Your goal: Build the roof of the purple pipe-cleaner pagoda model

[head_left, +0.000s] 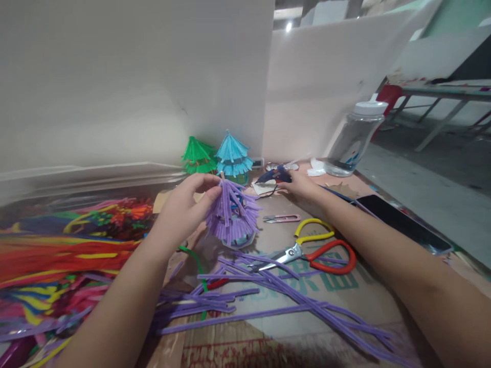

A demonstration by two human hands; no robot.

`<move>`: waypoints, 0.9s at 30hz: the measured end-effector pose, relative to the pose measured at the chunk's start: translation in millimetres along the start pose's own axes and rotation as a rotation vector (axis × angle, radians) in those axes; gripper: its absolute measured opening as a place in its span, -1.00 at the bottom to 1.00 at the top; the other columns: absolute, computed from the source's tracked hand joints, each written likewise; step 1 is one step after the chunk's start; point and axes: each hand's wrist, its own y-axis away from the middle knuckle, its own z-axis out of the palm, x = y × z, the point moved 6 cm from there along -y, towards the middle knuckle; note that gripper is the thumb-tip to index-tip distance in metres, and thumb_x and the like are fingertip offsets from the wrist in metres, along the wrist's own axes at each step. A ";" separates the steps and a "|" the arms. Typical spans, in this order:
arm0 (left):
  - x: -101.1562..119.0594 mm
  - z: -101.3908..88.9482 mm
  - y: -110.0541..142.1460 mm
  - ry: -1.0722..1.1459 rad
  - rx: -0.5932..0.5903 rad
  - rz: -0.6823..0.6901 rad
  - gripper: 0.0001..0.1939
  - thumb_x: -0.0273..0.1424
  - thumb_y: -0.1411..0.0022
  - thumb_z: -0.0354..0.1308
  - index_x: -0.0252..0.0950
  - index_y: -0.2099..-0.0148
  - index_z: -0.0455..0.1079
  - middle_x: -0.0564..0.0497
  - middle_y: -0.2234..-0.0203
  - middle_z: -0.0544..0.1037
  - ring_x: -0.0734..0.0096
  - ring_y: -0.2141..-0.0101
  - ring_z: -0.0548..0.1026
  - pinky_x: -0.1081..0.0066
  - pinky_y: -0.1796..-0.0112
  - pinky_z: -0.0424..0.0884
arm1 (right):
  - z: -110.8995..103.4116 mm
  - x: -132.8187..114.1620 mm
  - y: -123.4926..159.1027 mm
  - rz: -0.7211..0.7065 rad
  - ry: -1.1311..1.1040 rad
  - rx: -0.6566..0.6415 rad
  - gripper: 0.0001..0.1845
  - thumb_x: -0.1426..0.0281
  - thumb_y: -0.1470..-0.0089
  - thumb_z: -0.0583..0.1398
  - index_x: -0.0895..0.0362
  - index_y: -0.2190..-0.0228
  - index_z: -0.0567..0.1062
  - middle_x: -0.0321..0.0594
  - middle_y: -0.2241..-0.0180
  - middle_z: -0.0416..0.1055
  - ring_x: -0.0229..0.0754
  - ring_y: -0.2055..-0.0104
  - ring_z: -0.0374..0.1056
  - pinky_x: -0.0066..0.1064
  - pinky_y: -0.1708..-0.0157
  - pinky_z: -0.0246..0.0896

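Observation:
My left hand (194, 199) pinches the top of a small purple tiered pavilion model (236, 217) made of pipe cleaners. The model stands upright on the work surface, with bits of blue framework showing between its roof strips. To the right, my right hand (303, 190) has its fingers closed around a dark blue hot glue gun (274, 176), whose nozzle points left. Behind the purple model are a green model (197, 153) and a light blue one (232, 153). Pink thread snips (282, 218) and yellow-and-red-handled scissors (295, 251) lie nearer me.
Loose purple pipe cleaners (276, 286) are scattered in front. Colourful pipe cleaner bundles (69, 255) fill the left side. A clear water bottle (355, 140) stands at the back right, and a phone (402, 222) lies by the right edge. A white panel (134, 82) rises behind.

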 end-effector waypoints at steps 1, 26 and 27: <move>-0.1 0.1 0.1 -0.006 0.000 -0.003 -0.74 -0.24 -0.30 0.08 -0.25 0.08 0.46 -0.04 0.15 0.58 0.22 0.12 0.51 0.27 0.02 0.40 | -6.5 -0.7 5.8 -0.013 0.035 0.001 -0.48 0.30 -0.05 0.27 0.30 -0.02 0.45 0.17 0.05 0.49 0.09 0.07 0.41 -0.25 0.13 0.25; 3.6 -0.7 1.2 -0.011 0.000 0.050 -0.74 -0.25 -0.30 0.06 -0.24 0.09 0.47 -0.02 0.18 0.59 0.26 0.16 0.52 0.32 0.04 0.40 | -22.6 -36.3 61.4 -0.386 0.247 -0.068 -0.55 0.49 -0.10 0.11 0.14 -0.04 0.45 -0.01 -0.07 0.42 0.03 -0.05 0.34 -0.23 0.01 0.18; 3.5 -0.9 1.2 -0.016 0.001 0.046 -0.74 -0.25 -0.30 0.06 -0.25 0.09 0.47 -0.02 0.18 0.59 0.26 0.16 0.52 0.31 0.04 0.40 | -19.9 -27.2 51.8 -0.382 0.242 -0.082 -0.52 0.50 -0.07 0.13 0.14 -0.06 0.45 0.00 -0.07 0.43 0.03 -0.03 0.36 -0.24 0.02 0.20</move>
